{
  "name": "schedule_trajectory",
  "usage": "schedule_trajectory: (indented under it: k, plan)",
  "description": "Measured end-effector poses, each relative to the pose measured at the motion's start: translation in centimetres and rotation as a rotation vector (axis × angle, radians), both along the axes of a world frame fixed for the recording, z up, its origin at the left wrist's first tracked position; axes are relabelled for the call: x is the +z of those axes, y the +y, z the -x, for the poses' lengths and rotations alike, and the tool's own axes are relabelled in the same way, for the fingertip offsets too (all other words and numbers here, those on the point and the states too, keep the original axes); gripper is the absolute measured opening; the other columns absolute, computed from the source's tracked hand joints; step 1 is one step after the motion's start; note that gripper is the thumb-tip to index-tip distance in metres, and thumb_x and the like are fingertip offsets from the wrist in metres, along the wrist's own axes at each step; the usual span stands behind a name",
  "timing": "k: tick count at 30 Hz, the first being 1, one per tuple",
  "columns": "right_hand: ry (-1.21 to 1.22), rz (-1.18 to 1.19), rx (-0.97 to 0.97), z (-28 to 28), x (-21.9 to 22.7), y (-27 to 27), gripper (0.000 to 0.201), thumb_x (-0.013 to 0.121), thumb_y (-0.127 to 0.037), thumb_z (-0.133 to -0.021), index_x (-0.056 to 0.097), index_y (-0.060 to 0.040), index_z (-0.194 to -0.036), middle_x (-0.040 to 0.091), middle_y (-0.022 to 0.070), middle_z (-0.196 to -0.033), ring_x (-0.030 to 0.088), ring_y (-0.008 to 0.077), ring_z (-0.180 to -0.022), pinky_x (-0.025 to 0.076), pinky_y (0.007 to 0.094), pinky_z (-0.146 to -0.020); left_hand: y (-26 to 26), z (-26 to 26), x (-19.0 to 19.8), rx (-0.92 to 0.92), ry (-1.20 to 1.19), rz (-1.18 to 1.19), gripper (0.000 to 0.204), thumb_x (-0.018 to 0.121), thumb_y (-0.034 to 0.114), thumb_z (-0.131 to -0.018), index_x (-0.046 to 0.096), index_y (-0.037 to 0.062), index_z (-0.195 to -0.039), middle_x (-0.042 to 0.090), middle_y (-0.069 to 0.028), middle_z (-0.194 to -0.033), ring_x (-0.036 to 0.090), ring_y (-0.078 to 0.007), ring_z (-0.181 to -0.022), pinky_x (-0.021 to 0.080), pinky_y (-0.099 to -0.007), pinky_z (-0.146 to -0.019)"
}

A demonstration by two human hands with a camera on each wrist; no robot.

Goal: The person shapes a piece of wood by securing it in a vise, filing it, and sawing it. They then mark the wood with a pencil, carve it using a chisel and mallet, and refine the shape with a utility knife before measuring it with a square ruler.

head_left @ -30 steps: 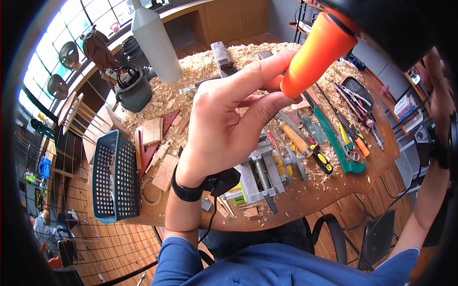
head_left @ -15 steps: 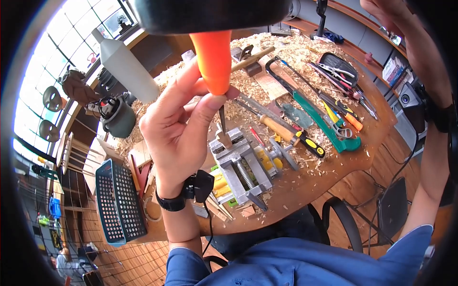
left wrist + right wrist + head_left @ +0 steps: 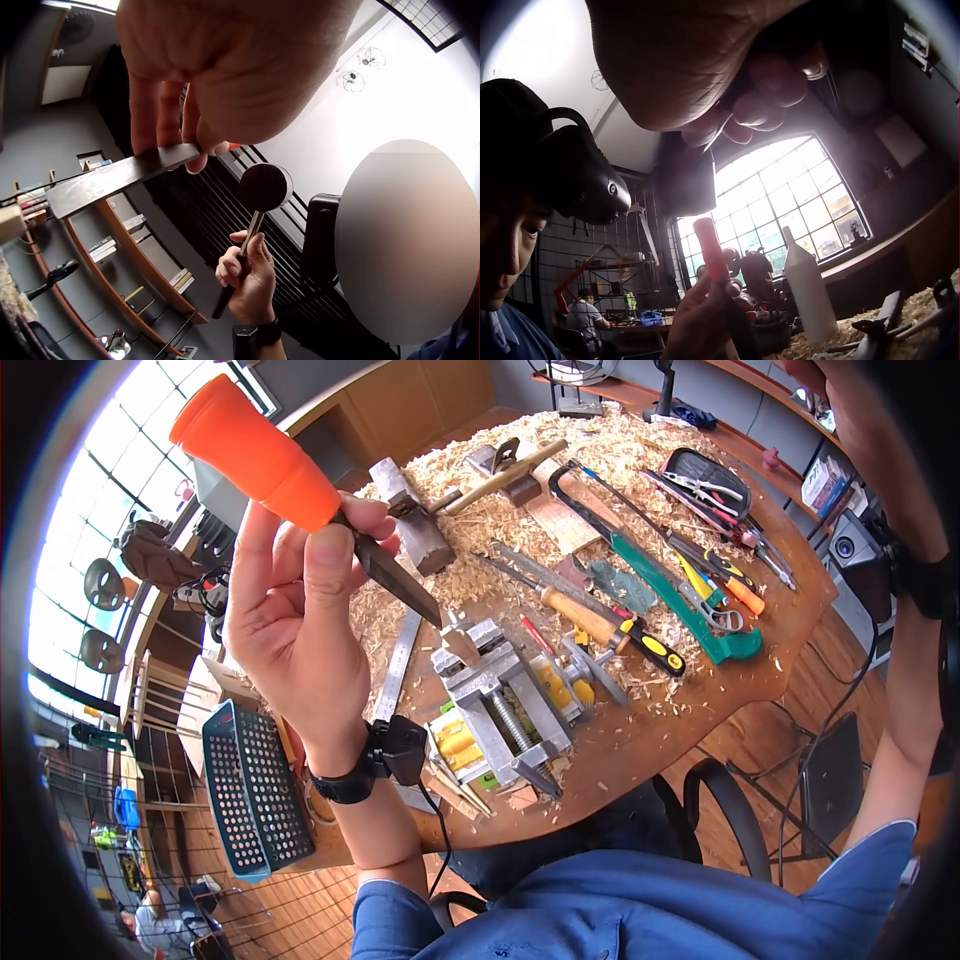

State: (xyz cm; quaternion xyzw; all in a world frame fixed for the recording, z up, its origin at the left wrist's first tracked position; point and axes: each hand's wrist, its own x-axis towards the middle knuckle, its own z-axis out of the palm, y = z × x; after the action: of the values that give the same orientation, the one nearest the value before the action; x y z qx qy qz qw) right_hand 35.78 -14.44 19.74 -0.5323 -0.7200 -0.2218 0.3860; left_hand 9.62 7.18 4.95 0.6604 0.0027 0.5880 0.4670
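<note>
My left hand (image 3: pixel 340 538) is raised over the table and grips a chisel by the base of its orange handle (image 3: pixel 255 450). The dark blade (image 3: pixel 395 575) slants down to the right, its tip close to a small wood piece (image 3: pixel 462 645) clamped in a metal vise (image 3: pixel 495 690). The left wrist view shows my fingers wrapped over the blade (image 3: pixel 112 176). Raised high on the right, my right hand (image 3: pixel 244 274) grips the handle of a mallet with a round black head (image 3: pixel 264 187). In the head view only the right forearm (image 3: pixel 900 660) shows.
Wood shavings cover the round wooden table (image 3: pixel 680 740). On it lie a hand plane (image 3: pixel 410 520), a steel ruler (image 3: pixel 398 665), a yellow-and-black screwdriver (image 3: pixel 610 635), a green-handled saw (image 3: pixel 680 610) and a tray of pliers (image 3: pixel 715 480). A blue perforated basket (image 3: pixel 250 790) stands at the left edge.
My left hand has tipped the chisel so the orange handle now leans up and left, and the blade slants instead of standing upright. The black mallet head has left the head view.
</note>
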Motion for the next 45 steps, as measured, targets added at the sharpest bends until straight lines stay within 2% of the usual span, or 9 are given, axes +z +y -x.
schedule_trajectory:
  k: [4, 13, 22, 29, 32, 35, 36, 40, 45]
  plan:
    - [0.069, -0.059, 0.025, -0.2, -0.6, 0.6, 0.038, 0.067, -0.035, -0.108, 0.074, -0.0012, -0.093, 0.055, -0.0044, -0.063, 0.048, 0.0006, -0.053, 0.031, 0.019, -0.047, 0.2, 0.8, 0.2, -0.035, 0.06, -0.082, 0.05, 0.059, 0.012, -0.111, 0.045, -0.0049, -0.157, 0.074, -0.0162, -0.113, 0.075, -0.0223, -0.104, 0.067, -0.0433, -0.093]
    - [0.319, -0.239, 0.2, -0.6, -6.0, 4.9, 0.035, 0.067, -0.03, -0.11, 0.073, -0.0011, -0.09, 0.055, -0.0053, -0.065, 0.048, -0.0003, -0.056, 0.031, 0.0188, -0.048, -0.3, 1.0, 4.1, -0.074, 0.346, -0.158, 0.051, 0.059, 0.013, -0.111, 0.044, -0.0073, -0.156, 0.073, -0.014, -0.113, 0.075, -0.0226, -0.106, 0.066, -0.0432, -0.095]
    - [0.616, -0.037, 0.158, 2.6, -11.0, 5.9, 0.029, 0.066, -0.022, -0.109, 0.074, 0.0018, -0.095, 0.058, -0.0047, -0.066, 0.047, -0.0005, -0.055, 0.032, 0.0206, -0.048, -1.3, 1.4, 5.7, -0.116, 0.584, -0.282, 0.038, 0.054, 0.008, -0.112, 0.047, -0.0055, -0.147, 0.067, -0.0152, -0.113, 0.073, -0.0275, -0.111, 0.063, -0.0489, -0.102]
    - [0.542, -0.191, -0.02, 3.3, -11.1, 7.2, 0.023, 0.066, -0.015, -0.107, 0.074, 0.004, -0.1, 0.06, -0.0044, -0.067, 0.045, -0.0007, -0.054, 0.032, 0.0222, -0.048, -1.8, 1.2, 5.5, 0.04, 0.628, -0.349, 0.041, 0.061, 0.009, -0.109, 0.05, -0.0034, -0.146, 0.074, -0.0154, -0.117, 0.076, -0.024, -0.105, 0.066, -0.0404, -0.093]
    - [0.734, 0.125, 0.211, 0.6, -9.9, 6.0, 0.02, 0.066, -0.015, -0.108, 0.074, 0.0037, -0.104, 0.063, -0.0039, -0.071, 0.048, -0.0008, -0.056, 0.033, 0.0216, -0.048, -1.7, 0.7, 5.2, 0.083, 0.604, -0.312, 0.043, 0.065, 0.009, -0.107, 0.051, -0.0035, -0.145, 0.076, -0.0149, -0.116, 0.077, -0.0235, -0.104, 0.067, -0.0378, -0.091]
    - [0.756, 0.176, 0.392, 0.6, -9.5, 7.4, 0.02, 0.065, -0.015, -0.109, 0.074, 0.0033, -0.109, 0.063, -0.0052, -0.072, 0.049, -0.001, -0.056, 0.033, 0.0208, -0.048, -1.6, 0.6, 5.1, 0.088, 0.572, -0.277, 0.044, 0.069, 0.009, -0.105, 0.051, -0.0035, -0.143, 0.077, -0.0143, -0.113, 0.077, -0.0225, -0.102, 0.066, -0.0355, -0.088]
    - [0.673, -0.06, 0.225, 2.1, -9.9, 8.6, 0.021, 0.065, -0.016, -0.11, 0.074, 0.003, -0.109, 0.062, -0.0063, -0.071, 0.047, -0.0016, -0.055, 0.032, 0.0209, -0.047, -1.5, 0.8, 5.1, 0.087, 0.59, -0.287, 0.044, 0.069, 0.009, -0.105, 0.051, -0.0034, -0.143, 0.077, -0.0144, -0.112, 0.077, -0.0221, -0.101, 0.065, -0.0341, -0.087]
    - [0.608, 0.055, 0.286, -0.7, -7.2, 7.0, 0.022, 0.066, -0.018, -0.11, 0.075, 0.0018, -0.111, 0.061, -0.0079, -0.069, 0.045, -0.0029, -0.055, 0.031, 0.0202, -0.047, -1.5, 1.1, 5.1, 0.067, 0.591, -0.295, 0.045, 0.069, 0.008, -0.105, 0.048, -0.0029, -0.144, 0.076, -0.0144, -0.113, 0.076, -0.0211, -0.1, 0.063, -0.0309, -0.085]
    - [0.502, 0.0, 0.151, -0.4, -5.8, 7.3, 0.03, 0.066, -0.029, -0.11, 0.077, -0.0019, -0.11, 0.055, -0.0079, -0.063, 0.042, -0.0008, -0.051, 0.031, 0.021, -0.046, -1.4, 1.1, 4.6, 0.071, 0.59, -0.29, 0.047, 0.069, 0.007, -0.104, 0.047, -0.0021, -0.144, 0.076, -0.0141, -0.115, 0.076, -0.0207, -0.1, 0.063, -0.0312, -0.086]
